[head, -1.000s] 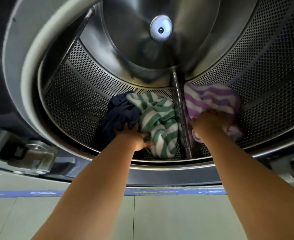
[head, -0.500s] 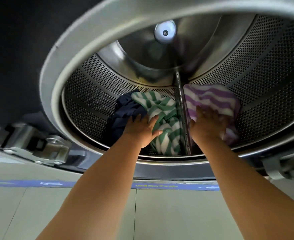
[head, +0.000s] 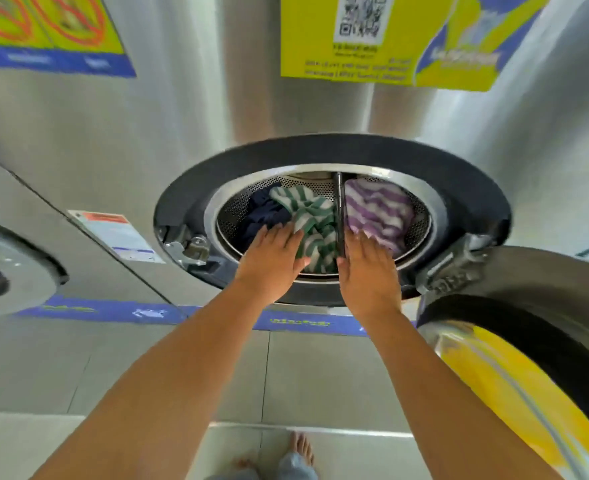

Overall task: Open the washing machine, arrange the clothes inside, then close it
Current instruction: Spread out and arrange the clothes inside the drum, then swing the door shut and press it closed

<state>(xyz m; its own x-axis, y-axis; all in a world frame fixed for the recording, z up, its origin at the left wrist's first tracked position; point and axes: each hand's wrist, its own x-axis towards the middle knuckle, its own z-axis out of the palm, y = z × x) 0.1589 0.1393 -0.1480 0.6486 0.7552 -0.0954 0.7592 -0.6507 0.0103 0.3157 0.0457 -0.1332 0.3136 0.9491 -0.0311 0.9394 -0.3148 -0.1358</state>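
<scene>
The steel washing machine (head: 217, 126) stands with its round opening uncovered, and its door (head: 528, 341) swung out at the lower right. Inside the perforated drum (head: 232, 209) lie a dark navy garment (head: 262, 216), a green-and-white striped cloth (head: 312, 220) and a purple-and-white striped cloth (head: 378, 209), split by a drum rib (head: 339, 209). My left hand (head: 274, 261) hovers flat at the drum's mouth over the navy and green pieces, fingers spread, holding nothing. My right hand (head: 367, 268) is flat and empty at the rim, just below the purple cloth.
A second machine's door (head: 5, 268) sits at the left edge. Yellow posters (head: 372, 39) hang above the opening. A latch bracket (head: 185, 245) juts at the opening's left. A blue floor strip (head: 113, 311) runs under the machines. My bare feet (head: 300, 448) stand on grey tiles.
Both hands have let go of the cloths and pulled back from deep in the drum to its mouth. My head has drawn well back, so the machine's front and door show.
</scene>
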